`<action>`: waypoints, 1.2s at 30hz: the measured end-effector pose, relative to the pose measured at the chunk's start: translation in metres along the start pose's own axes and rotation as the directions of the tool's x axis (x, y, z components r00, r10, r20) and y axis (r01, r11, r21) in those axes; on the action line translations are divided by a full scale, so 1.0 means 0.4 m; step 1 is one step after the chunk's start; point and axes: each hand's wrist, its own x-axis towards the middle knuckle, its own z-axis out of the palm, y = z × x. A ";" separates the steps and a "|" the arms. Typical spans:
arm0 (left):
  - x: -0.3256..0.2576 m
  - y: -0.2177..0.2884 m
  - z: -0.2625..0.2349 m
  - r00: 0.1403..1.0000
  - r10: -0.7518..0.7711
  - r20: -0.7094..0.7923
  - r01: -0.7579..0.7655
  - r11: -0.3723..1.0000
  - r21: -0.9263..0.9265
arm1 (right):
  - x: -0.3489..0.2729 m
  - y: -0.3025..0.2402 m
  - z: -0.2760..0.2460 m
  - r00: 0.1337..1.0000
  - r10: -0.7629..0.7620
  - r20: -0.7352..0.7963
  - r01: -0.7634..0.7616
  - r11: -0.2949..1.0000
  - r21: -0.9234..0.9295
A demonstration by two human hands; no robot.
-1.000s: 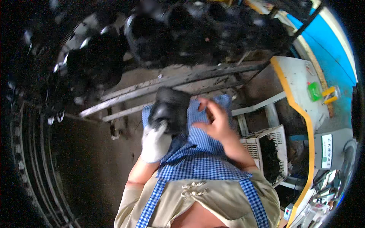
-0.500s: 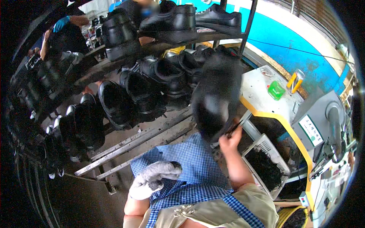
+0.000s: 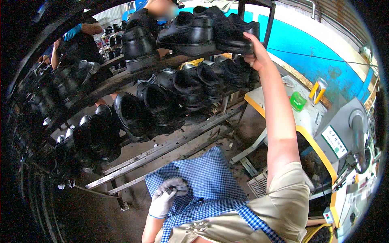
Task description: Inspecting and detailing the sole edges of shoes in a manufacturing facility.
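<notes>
High at the right end of the rack, my bare right hand point(image 3: 256, 52) has its fingers closed on the end of a black shoe point(image 3: 235, 35), which sits on the upper shelf. Low in front of me, my left hand point(image 3: 167, 196) wears a whitish glove with dark-stained fingers. Those fingers are curled over my blue checked apron point(image 3: 208, 174); a dark patch shows between them, too small to name. Beside the held shoe stands another black shoe point(image 3: 188, 35). More black shoes point(image 3: 160, 99) fill the shelf below, openings facing me.
The dark rack point(image 3: 174, 60) curves across the left and front. At the right are a yellow-edged worktable point(image 3: 279, 95) with a green container point(image 3: 298, 101), a grey machine point(image 3: 342, 129) and a white plastic crate point(image 3: 258, 186). A person with a blue glove point(image 3: 73, 31) stands beyond the rack.
My right hand has gone up and forward from near the crate to the upper shelf, carrying the black shoe. My left hand has shifted slightly and stays curled at the apron.
</notes>
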 end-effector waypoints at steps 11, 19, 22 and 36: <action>-0.011 -0.041 -0.061 0.998 -0.068 -0.011 0.068 0.996 -0.051 | -0.099 0.186 0.078 0.520 -0.826 -0.218 0.728 0.562 -0.393; 0.030 -0.013 -0.001 0.998 -0.044 -0.034 0.048 0.987 0.152 | -0.159 0.164 0.357 0.580 -0.806 0.117 0.540 0.272 -0.797; 0.041 -0.044 -0.030 0.997 -0.071 0.007 0.069 0.984 0.167 | -0.157 0.169 0.369 0.671 -0.740 0.044 0.610 0.517 -0.600; 0.099 -0.023 -0.026 0.961 0.025 0.276 0.023 0.986 -0.168 | -0.552 0.357 -0.010 0.773 -0.533 -0.344 0.635 0.662 0.398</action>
